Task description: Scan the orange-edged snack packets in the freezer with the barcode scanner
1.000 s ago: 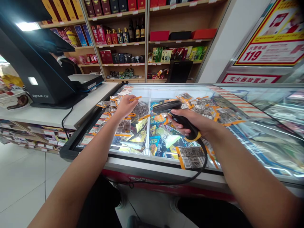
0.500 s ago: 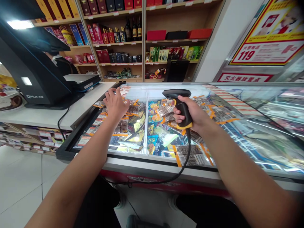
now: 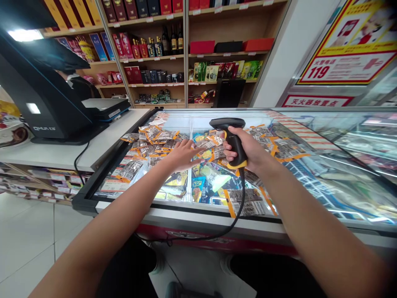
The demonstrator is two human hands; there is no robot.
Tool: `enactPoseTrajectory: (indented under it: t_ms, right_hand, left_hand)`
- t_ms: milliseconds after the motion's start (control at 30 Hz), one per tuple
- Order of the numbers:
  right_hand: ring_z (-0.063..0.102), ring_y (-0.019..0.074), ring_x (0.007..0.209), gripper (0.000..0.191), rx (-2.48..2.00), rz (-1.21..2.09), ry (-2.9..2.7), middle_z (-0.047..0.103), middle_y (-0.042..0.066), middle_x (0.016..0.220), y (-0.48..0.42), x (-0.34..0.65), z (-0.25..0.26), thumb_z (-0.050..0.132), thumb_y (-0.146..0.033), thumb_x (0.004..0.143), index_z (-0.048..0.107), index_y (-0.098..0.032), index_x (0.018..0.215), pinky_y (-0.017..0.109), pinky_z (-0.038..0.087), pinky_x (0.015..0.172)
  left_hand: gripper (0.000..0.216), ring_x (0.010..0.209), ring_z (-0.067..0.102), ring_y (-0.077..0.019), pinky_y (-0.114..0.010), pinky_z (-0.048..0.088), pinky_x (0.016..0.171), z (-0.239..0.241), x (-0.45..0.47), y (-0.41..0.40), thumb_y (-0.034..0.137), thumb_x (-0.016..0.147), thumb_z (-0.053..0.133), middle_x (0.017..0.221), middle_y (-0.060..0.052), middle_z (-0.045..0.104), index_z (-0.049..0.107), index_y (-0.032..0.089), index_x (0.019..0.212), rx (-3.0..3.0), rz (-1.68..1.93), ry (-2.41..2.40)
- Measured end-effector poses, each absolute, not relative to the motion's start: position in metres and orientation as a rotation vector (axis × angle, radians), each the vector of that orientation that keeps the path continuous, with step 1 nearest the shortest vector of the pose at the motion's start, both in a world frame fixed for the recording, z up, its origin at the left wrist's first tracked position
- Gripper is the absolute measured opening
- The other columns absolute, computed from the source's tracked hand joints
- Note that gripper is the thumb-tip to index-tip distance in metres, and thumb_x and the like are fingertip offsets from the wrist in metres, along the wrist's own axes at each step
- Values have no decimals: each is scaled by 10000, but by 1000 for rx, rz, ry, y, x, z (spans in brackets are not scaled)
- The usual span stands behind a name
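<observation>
My right hand is wrapped round the grip of a black and yellow barcode scanner, its head level above the freezer's glass top. The scanner's cord drops from the grip and loops along the front edge. My left hand reaches over the middle of the glass, palm down, with its fingers stretched out and nothing in them. Small brown packets with orange edges lie in a heap just left of it. More such packets lie under and beyond the scanner.
The chest freezer holds colourful bags under its glass. On the left, a counter bears a black checkout machine with a scale. Shelves of boxes and bottles stand behind. A person in dark clothes is partly hidden at back left.
My left hand has moved right and nearer to me, from above the packet heap to the middle of the glass. My right hand with the scanner has hardly moved.
</observation>
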State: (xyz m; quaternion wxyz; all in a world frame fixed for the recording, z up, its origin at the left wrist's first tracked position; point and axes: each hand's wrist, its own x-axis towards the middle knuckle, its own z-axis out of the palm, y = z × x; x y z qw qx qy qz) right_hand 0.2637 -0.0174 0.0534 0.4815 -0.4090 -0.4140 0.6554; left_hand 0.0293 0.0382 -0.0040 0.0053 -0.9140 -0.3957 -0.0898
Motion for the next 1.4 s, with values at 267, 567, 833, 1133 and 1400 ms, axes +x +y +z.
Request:
enactPoseTrajectory:
  t_ms: [267,567,833,1133,1400]
  right_hand:
    - [432,112,423,364,-1230,1734,-1172,553,20,621,-16,265,41,735,-532,943,564,-235,821,235,399,312]
    - [430,103,423,377,-1247,1753,-1252,506,-5,604,-17,261,36,706,-558,967,592,-215,858,226,409,331]
    - [434,97,444,304,-1161,1584,-975,525,-15,632,-15,263,47,688,-488,979,562,-226,890,213,397,358]
    - [420,90,428,295,-955,1362,-787,488,-49,607,-7,276,57,681,-498,956,550,-241,894,216,413,402]
    - [419,99,423,303,-976,1388,-821,489,-49,604,-8,273,57,688,-514,949,549,-250,902,232,408,398]
  left_hand:
    - [448,1341,546,-362,-484,440,1099,-2,13,51,303,1044,502,1347,-186,654,632,169,1451,-2690,-178,-1284]
    - [400,1284,588,-343,-462,460,1045,-7,16,54,256,1041,502,1261,-167,704,658,156,1395,-2701,-225,-1262]
    - [261,1255,570,-391,-476,494,1023,1,22,42,196,947,580,1155,-217,689,783,87,1070,-2438,-260,-1390]
    - [468,1434,489,-322,-519,418,1192,-10,76,20,404,1086,499,1561,-147,561,585,209,1503,-2952,-756,-1086]
    - [321,1277,560,-303,-508,444,1136,-7,52,26,453,1046,583,1301,-118,691,723,198,1183,-3242,-655,-896]
